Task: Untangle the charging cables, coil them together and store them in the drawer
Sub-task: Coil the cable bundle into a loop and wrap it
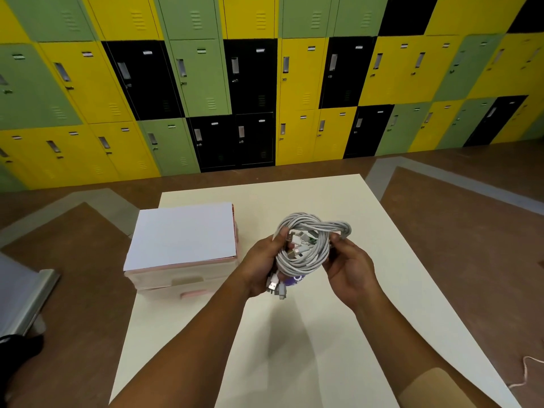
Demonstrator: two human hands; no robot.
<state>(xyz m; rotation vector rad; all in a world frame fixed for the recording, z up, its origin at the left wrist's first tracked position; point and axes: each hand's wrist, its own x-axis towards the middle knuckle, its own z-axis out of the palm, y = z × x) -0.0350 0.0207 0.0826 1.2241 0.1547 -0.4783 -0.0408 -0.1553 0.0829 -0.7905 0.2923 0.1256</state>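
Observation:
A bundle of white charging cables point(309, 245) is wound into a loose coil and held above the cream table point(309, 334). My left hand point(262, 266) grips the coil's left side, with several USB plugs sticking out below its fingers. My right hand point(350, 266) pinches the coil's right side between thumb and fingers. A small pink and white drawer unit point(182, 245) stands on the table's left part, to the left of my hands. Both of its drawers look closed, each with a pink handle at the front.
A wall of green, yellow and black lockers point(265, 83) stands beyond the table across brown floor. A grey metal object point(26, 295) sits at the left edge. A thin pink cord point(527, 372) lies on the floor at right.

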